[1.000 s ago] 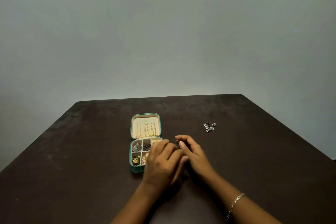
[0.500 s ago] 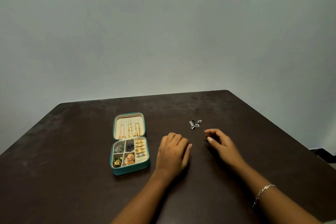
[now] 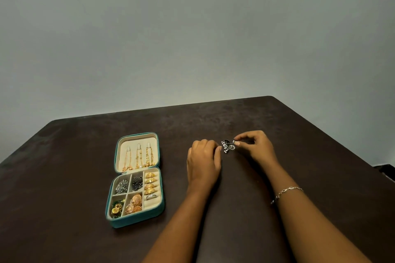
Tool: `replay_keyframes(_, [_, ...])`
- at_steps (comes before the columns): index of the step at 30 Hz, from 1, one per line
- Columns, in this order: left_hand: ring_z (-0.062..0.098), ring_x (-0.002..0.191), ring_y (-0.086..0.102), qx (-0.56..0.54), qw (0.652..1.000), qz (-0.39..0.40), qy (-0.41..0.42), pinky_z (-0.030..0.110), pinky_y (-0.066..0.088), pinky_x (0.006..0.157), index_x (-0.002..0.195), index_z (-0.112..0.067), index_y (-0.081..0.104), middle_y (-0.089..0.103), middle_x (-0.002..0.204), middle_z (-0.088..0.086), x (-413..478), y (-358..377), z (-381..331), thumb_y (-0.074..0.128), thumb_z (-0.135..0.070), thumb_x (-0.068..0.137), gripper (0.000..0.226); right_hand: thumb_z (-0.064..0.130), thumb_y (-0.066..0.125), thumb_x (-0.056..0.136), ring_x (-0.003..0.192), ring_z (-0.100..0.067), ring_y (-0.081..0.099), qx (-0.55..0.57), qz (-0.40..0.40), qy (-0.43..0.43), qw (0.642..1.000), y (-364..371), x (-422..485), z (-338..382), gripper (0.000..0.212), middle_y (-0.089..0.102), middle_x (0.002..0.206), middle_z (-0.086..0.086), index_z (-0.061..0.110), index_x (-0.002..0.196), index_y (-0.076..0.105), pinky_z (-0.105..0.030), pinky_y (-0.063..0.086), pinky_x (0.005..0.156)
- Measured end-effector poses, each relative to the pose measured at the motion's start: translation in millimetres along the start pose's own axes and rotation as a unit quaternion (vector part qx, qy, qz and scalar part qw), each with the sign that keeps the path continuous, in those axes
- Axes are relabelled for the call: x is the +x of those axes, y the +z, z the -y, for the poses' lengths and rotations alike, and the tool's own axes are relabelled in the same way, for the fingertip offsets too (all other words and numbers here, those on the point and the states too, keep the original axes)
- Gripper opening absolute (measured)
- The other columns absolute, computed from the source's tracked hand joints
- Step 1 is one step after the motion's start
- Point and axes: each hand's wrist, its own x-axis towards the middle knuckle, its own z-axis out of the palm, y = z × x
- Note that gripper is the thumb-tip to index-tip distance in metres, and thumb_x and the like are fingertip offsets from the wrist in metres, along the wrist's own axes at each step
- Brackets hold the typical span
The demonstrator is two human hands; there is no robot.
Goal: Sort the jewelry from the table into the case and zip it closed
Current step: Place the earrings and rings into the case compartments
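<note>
A small teal jewelry case [image 3: 115, 223] lies open on the dark table, left of my hands. Its lid holds three gold chains [image 3: 139, 157]. Its compartments hold silver, dark and gold earrings and a row of gold rings [image 3: 151, 184]. A pair of silver earrings [image 3: 227, 146] lies on the table to the right of the case. My right hand [image 3: 255, 148] pinches these earrings with thumb and forefinger. My left hand [image 3: 204, 160] rests on the table with curled fingers, its fingertips just left of the earrings; I cannot tell if they touch.
The dark brown table [image 3: 64, 177] ends at a far edge below a plain grey wall. Its right edge runs down past my right forearm, which wears a thin bracelet [image 3: 286, 193].
Both hands have moved right, away from the case. My right hand reached the silver earrings and pinched them; my left hand followed to just beside them. My view shifted right.
</note>
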Motion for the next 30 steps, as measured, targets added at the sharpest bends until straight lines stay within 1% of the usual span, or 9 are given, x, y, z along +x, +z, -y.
replay_keyframes(3, [0.022, 0.068, 0.053, -0.017, 1.000, -0.004, 0.001, 0.031, 0.042, 0.061, 0.071, -0.014, 0.060, 0.059, 0.068, 0.002, 2.6, 4.7, 1.6, 0.041, -0.033, 0.082, 0.029, 0.018, 0.078, 0.069, 0.093, -0.011, 0.056, -0.020, 0.011, -0.018, 1.000, 3.5, 6.2, -1.9, 0.018, 0.061, 0.096, -0.002, 0.034, 0.071, 0.068, -0.010, 0.038, 0.072])
replay_keyframes(7, [0.018, 0.076, 0.053, -0.086, 0.995, -0.009, -0.058, 0.029, 0.041, 0.067, 0.074, -0.012, 0.062, 0.063, 0.075, 0.001, 2.1, 5.3, 4.9, 0.049, -0.029, 0.083, 0.024, 0.022, 0.075, 0.072, 0.100, -0.016, 0.054, -0.058, 0.043, -0.017, 0.997, 7.0, 10.7, -6.8, 0.025, 0.061, 0.100, -0.006, 0.039, 0.061, 0.062, -0.023, 0.038, 0.078])
replay_keyframes(12, [0.013, 0.074, 0.050, -0.140, 0.986, -0.011, -0.095, 0.027, 0.041, 0.065, 0.073, -0.013, 0.063, 0.062, 0.074, -0.003, 1.5, 1.3, 5.3, 0.053, -0.027, 0.081, 0.019, 0.021, 0.067, 0.081, 0.088, -0.015, 0.060, -0.050, 0.035, 0.004, 0.998, 4.5, 7.4, 0.1, 0.012, 0.066, 0.091, -0.005, 0.022, 0.070, 0.068, -0.024, 0.039, 0.071])
replay_keyframes(14, [0.011, 0.076, 0.050, -0.147, 0.985, -0.004, -0.095, 0.023, 0.040, 0.065, 0.075, -0.014, 0.064, 0.063, 0.076, -0.005, 1.5, -0.9, 5.1, 0.060, -0.019, 0.082, 0.010, 0.020, 0.065, 0.084, 0.082, -0.013, 0.060, -0.028, 0.027, 0.008, 0.999, 2.9, 4.7, 5.4, 0.013, 0.065, 0.084, -0.001, 0.014, 0.073, 0.069, -0.025, 0.040, 0.069])
replay_keyframes(16, [0.009, 0.081, 0.050, -0.154, 0.984, 0.012, -0.091, 0.018, 0.039, 0.066, 0.079, -0.015, 0.065, 0.062, 0.080, -0.008, 1.9, -3.0, 4.8, 0.065, -0.011, 0.080, 0.004, 0.020, 0.064, 0.084, 0.076, -0.008, 0.058, -0.009, 0.022, 0.005, 1.000, 2.4, 2.2, 10.6, 0.018, 0.062, 0.076, 0.006, 0.019, 0.066, 0.064, -0.024, 0.040, 0.066])
replay_keyframes(18, [0.007, 0.088, 0.051, -0.158, 0.984, 0.030, -0.081, 0.017, 0.040, 0.068, 0.085, -0.017, 0.065, 0.061, 0.085, -0.012, 2.7, -3.9, 4.2, 0.067, -0.008, 0.078, 0.011, 0.018, 0.064, 0.085, 0.070, -0.005, 0.055, 0.022, 0.022, 0.008, 0.999, 2.4, -0.4, 15.7, 0.023, 0.058, 0.071, 0.010, 0.024, 0.062, 0.060, -0.025, 0.040, 0.067])
replay_keyframes(21, [0.005, 0.095, 0.050, -0.158, 0.984, 0.048, -0.068, 0.018, 0.040, 0.074, 0.090, -0.018, 0.064, 0.057, 0.090, -0.017, 3.2, -6.5, 1.0, 0.067, -0.008, 0.078, 0.016, 0.015, 0.062, 0.086, 0.066, -0.009, 0.055, 0.096, 0.043, 0.029, 0.994, 3.4, -3.9, 23.4, 0.022, 0.060, 0.066, 0.006, 0.020, 0.064, 0.062, -0.031, 0.043, 0.069])
replay_keyframes(26, [0.002, 0.093, 0.048, -0.159, 0.985, 0.034, -0.055, 0.014, 0.038, 0.078, 0.091, -0.020, 0.062, 0.052, 0.085, -0.024, 3.7, -10.5, -0.9, 0.068, -0.011, 0.078, 0.018, 0.014, 0.061, 0.086, 0.071, -0.024, 0.058, 0.221, 0.055, 0.056, 0.972, 6.8, -9.7, 34.2, 0.019, 0.063, 0.067, -0.006, 0.014, 0.068, 0.066, -0.050, 0.048, 0.077])
replay_keyframes(30, [0.001, 0.089, 0.047, -0.162, 0.986, 0.010, -0.047, 0.008, 0.034, 0.074, 0.092, -0.022, 0.062, 0.052, 0.084, -0.025, 4.3, -9.5, 1.6, 0.065, -0.012, 0.080, 0.016, 0.011, 0.057, 0.087, 0.076, -0.027, 0.056, 0.293, 0.078, 0.073, 0.950, 8.4, -15.9, 47.9, 0.016, 0.061, 0.074, -0.013, 0.001, 0.077, 0.064, -0.041, 0.047, 0.077])
